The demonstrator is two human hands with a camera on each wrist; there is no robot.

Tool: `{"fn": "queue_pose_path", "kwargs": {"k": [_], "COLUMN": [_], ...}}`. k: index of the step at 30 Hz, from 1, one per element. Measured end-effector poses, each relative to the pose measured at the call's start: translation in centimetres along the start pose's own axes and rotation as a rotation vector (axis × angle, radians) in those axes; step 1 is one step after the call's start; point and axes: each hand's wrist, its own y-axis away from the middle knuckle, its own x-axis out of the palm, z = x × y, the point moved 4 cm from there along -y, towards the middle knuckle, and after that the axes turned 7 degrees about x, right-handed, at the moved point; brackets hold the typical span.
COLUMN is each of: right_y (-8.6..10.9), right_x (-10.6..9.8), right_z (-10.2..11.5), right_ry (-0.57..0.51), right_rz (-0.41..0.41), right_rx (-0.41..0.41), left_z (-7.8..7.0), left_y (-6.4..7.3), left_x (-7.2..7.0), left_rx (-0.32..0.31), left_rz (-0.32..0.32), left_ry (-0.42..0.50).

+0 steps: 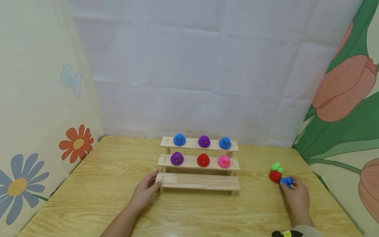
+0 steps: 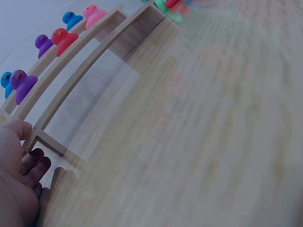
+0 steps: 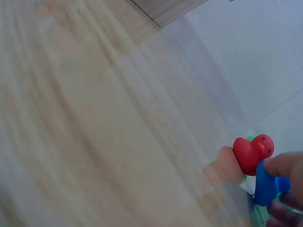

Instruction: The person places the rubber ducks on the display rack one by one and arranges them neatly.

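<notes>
A three-step wooden stand [image 1: 198, 181] stands mid-table. My left hand [image 1: 143, 192] grips the left end of its lowest step, thumb on top; the left wrist view shows the thumb [image 2: 20, 128] against the wood and the fingers curled below. At the right, my right hand [image 1: 298, 197] pinches a blue rubber duck [image 1: 286, 181] between thumb and fingers. That duck touches or nearly touches a red duck [image 3: 250, 153], and a green duck [image 1: 276, 167] sits just behind the red one. Fingers partly cover the blue duck in the right wrist view.
On the top step sit a blue duck [image 1: 179, 140], a purple duck [image 1: 204, 141] and another blue duck [image 1: 225, 143]. The middle step bears a purple duck [image 1: 177, 158], a red duck [image 1: 203, 160] and a pink duck [image 1: 224, 161]. A white cloth [image 1: 189, 65] hangs behind the table.
</notes>
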Motion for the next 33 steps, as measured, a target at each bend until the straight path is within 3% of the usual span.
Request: {"fn": "queue_pose_path", "kwargs": {"k": [9,17,33], "right_y": [-0.18,-0.54,-0.29], "right_x": [0.04,0.31,0.66], "right_z": [0.11,-0.04,-0.31], "right_ry": [0.072,0.062,-0.006], "right_rz": [0.124,0.201,0.139], "right_rx": [-0.106,-0.125,-0.021], "left_z": [-0.02,-0.08,-0.16], "left_y": [0.07,0.06,0.13], "left_x": [-0.02,-0.01,-0.04], "left_rx": [-0.001,0.001,-0.003], "left_rz": [0.001,-0.006,0.006], "left_ry": [0.001,-0.006,-0.009]}}
